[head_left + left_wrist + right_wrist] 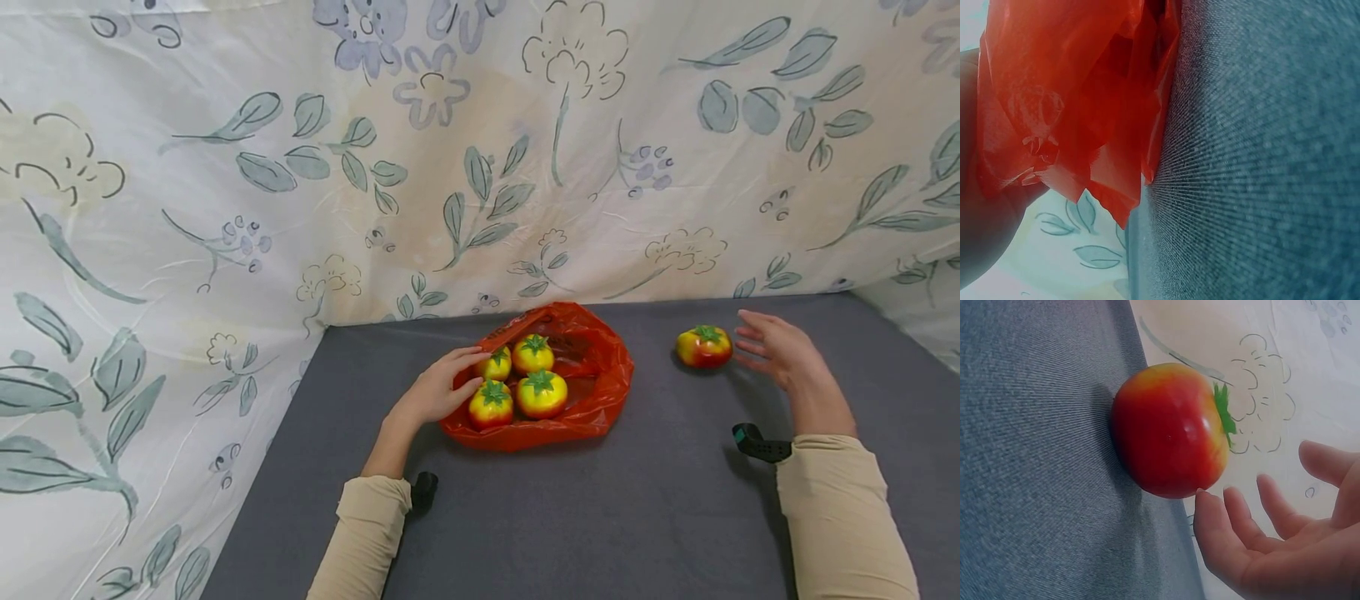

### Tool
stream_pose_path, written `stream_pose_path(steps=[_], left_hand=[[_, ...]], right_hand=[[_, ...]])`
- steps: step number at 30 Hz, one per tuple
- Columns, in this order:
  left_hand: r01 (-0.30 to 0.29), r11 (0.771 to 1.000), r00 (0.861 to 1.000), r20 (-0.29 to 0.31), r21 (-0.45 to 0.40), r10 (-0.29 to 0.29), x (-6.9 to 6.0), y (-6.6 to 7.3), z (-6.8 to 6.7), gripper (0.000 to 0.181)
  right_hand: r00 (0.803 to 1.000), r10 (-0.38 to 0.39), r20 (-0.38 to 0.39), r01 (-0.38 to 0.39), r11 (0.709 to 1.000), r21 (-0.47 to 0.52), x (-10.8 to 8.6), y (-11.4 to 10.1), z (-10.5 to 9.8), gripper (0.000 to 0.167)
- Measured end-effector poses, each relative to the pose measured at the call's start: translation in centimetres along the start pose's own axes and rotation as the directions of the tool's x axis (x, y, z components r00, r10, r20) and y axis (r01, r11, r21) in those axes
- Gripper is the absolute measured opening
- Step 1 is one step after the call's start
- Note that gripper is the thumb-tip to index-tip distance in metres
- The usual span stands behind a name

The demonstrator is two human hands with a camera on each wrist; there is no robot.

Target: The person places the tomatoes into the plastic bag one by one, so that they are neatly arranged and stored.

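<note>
On the dark table lies a red plastic bag (611,375), its mouth spread wide around several glossy yellow-and-red tomatoes (542,394) with green leafy tops. My left hand (442,387) rests over the bag's left edge, with extended fingers and thumb apart beside the tomatoes. In the left wrist view, the bag (1072,106) hides most of its fingers. To the right, another tomato (704,347) lies alone on the table. Beside it is my right hand (783,354), fingers spread and slightly bent. In the right wrist view, a fingertip comes very near this tomato (1166,431); contact is unclear.
A grey-blue cloth (600,517) covers the table. Floral fabric (480,167) hangs along the back and left side. Each wrist wears a small black camera, one at the left sleeve (424,492) and one at the right sleeve (761,443).
</note>
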State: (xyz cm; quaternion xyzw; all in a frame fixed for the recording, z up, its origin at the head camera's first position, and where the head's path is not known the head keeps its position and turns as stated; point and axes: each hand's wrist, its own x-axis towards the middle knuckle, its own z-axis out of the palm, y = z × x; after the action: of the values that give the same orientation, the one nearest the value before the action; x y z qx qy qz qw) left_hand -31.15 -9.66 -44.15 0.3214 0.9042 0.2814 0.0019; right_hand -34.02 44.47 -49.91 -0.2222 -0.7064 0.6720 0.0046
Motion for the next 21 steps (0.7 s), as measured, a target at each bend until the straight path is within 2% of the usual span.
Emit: stream_pose_path(steps=[6, 15, 21], left_hand=[[-0.003, 1.0, 1.0, 0.0, -0.002, 0.003, 0.0, 0.0, 0.0, 0.045], [-0.024, 1.0, 1.0, -0.003, 0.006, 0.024, -0.1, 0.1, -0.1, 0.045], [-0.028, 1.0, 1.0, -0.005, 0.004, 0.028, -0.1, 0.1, -0.1, 0.045]], right_hand=[[1.0, 0.006, -0.02, -0.007, 0.998, -0.057, 0.5, 0.5, 0.5, 0.101], [1.0, -0.002, 0.024, 0.004, 0.995, -0.1, 0.7, 0.9, 0.8, 0.103], [0.999, 0.006, 0.051, 0.001, 0.991, -0.134, 0.3, 0.7, 1.3, 0.09]])
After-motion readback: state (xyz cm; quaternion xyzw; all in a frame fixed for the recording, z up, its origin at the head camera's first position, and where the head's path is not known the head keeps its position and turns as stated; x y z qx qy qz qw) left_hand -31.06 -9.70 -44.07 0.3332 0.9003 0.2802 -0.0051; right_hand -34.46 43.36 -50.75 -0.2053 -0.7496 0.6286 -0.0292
